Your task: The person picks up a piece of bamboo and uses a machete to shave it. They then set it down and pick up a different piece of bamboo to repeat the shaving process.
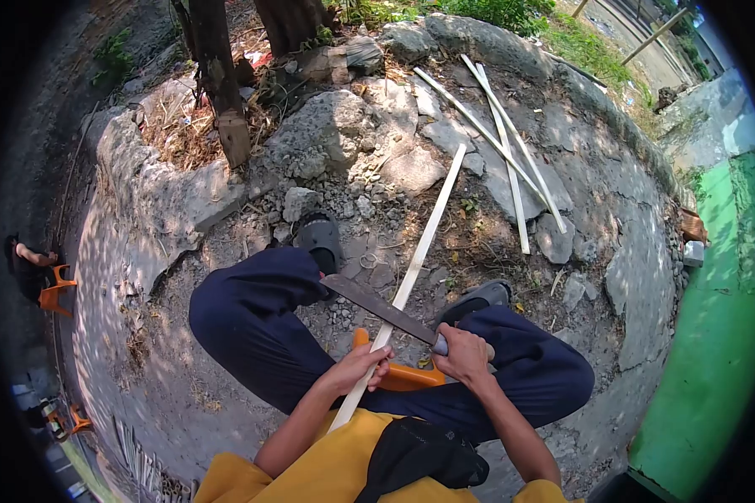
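My left hand (pixel 359 366) is closed around a long pale wooden strip (pixel 426 237), near its lower end. The strip runs from against my yellow shirt up and away between my knees. In my right hand (pixel 465 354) is the handle of a machete (pixel 377 307). Its dark, broad blade points to the left and lies across the strip, just above my left hand. Part of an orange plastic stool (pixel 411 377) shows between my legs, below the blade.
Several similar pale strips (pixel 512 155) lie crossed on the broken concrete ahead to the right. Rubble and a tree trunk (pixel 225 92) stand ahead to the left. A green wall (pixel 700 335) borders the right side. At far left a person (pixel 30 267) sits on an orange chair (pixel 57 289).
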Demonstrator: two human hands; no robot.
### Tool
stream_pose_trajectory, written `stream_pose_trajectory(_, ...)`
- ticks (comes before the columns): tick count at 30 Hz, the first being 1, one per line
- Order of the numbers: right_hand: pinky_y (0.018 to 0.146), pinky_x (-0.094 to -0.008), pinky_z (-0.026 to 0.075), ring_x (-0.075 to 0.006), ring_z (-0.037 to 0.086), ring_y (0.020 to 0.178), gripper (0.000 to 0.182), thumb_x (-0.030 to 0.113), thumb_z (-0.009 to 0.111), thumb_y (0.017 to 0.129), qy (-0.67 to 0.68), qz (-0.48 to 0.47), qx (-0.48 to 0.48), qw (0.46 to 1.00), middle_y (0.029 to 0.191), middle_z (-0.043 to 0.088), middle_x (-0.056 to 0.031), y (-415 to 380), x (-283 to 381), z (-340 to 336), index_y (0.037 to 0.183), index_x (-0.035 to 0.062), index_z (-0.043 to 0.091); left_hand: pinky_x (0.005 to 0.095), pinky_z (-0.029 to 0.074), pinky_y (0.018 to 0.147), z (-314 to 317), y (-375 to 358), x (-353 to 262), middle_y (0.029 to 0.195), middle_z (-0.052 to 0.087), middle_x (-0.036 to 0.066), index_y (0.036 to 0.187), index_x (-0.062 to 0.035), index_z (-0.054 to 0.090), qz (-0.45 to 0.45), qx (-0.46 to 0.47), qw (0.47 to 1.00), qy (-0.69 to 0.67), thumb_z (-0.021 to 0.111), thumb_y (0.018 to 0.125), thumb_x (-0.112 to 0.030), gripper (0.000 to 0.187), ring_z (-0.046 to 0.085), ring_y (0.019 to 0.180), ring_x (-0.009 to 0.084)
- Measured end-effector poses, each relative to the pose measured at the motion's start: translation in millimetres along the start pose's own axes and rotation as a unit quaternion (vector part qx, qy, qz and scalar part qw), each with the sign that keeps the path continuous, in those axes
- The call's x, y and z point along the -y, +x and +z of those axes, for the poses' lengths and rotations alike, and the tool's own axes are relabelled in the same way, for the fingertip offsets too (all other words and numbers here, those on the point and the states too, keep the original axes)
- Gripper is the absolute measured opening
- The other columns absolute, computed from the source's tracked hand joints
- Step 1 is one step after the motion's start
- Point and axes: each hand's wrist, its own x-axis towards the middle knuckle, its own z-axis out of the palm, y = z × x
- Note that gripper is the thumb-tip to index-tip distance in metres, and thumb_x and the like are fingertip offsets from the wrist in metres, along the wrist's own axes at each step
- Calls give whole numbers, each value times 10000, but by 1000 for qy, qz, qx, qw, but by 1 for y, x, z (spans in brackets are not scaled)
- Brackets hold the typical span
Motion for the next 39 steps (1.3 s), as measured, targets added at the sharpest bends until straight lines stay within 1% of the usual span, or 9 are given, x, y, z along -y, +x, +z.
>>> stream_pose_trajectory(2, 677, -513, 531, -399, 678, 769, 300, 205, 680, 686, -6, 2, 23, 1000, 803, 685, -153, 4, 0, 0, 950, 101, 585, 189, 339, 382, -5, -1, 2, 674, 451, -35, 1080, -67, 515, -17, 36, 998, -46, 436, 1072, -293, 239, 387, 447, 32)
stream_pose_trajectory(5, 707, -533, 541, -436, 673, 764, 362, 181, 675, 627, -51, 31, 34, 998, 780, 684, -185, 13, -1, 5, 974, 99, 606, 183, 228, 380, -4, 2, -2, 655, 352, -54, 1064, -76, 516, -6, 49, 994, -93, 445, 1069, -249, 188, 256, 442, 15)
stream_pose_trajectory(9, 757, -516, 553, -427, 688, 781, 347, 324, 709, 693, 6, 72, 30, 997, 782, 702, -210, 19, 0, 6, 947, 88, 706, 184, 251, 375, -5, 5, -3, 651, 321, -60, 1071, -78, 516, -11, 64, 988, -141, 457, 1058, -221, 155, 252, 439, 16)
stream_pose_trajectory(12, 777, -493, 560, -406, 694, 787, 384, 385, 724, 701, 72, 79, 58, 993, 777, 705, -211, 15, -5, 15, 946, 88, 741, 185, 241, 380, -10, 8, -1, 654, 322, -55, 1082, -72, 513, -10, 86, 986, -140, 457, 1051, -206, 149, 250, 446, 18)
stream_pose_trajectory(15, 788, -477, 564, -395, 699, 788, 406, 386, 727, 695, 85, 76, 99, 988, 773, 708, -209, 4, -1, 17, 971, 90, 759, 193, 308, 377, -8, 9, 1, 660, 349, -42, 1101, -61, 501, -19, 64, 990, -128, 429, 1060, -226, 184, 304, 438, 32)
stream_pose_trajectory(17, 788, -474, 565, -392, 700, 787, 416, 385, 728, 693, 86, 77, 96, 989, 774, 708, -207, 2, 0, 16, 988, 93, 760, 219, 402, 389, 7, 2, -6, 670, 393, -16, 1111, -46, 485, -5, 13, 1000, -3, 400, 1070, -246, 221, 389, 432, 60)
stream_pose_trajectory(20, 788, -470, 567, -389, 701, 787, 420, 382, 729, 692, 95, 89, 93, 987, 777, 710, -203, -2, -1, 19, 1006, 104, 762, 266, 446, 390, 10, 8, -2, 675, 418, 1, 1145, -28, 481, 24, 7, 998, 57, 372, 1078, -260, 265, 433, 414, 100)
stream_pose_trajectory(29, 722, -460, 560, -382, 686, 714, 333, 345, 718, 662, 69, 74, 35, 994, 696, 687, -175, 17, -9, 38, 873, 89, 749, 252, 381, 336, -15, 36, 10, 571, 368, -23, 1025, -36, 466, 105, 3, 989, 107, 343, 1090, -281, 281, 372, 352, 88)
stream_pose_trajectory(39, 720, -470, 556, -378, 683, 708, 277, 337, 715, 657, 67, 96, 26, 993, 685, 685, -161, 27, -12, 53, 807, 107, 752, 267, 360, 317, -22, 47, 10, 554, 360, -23, 970, -60, 439, 99, 0, 989, 106, 333, 1090, -290, 280, 348, 337, 91)
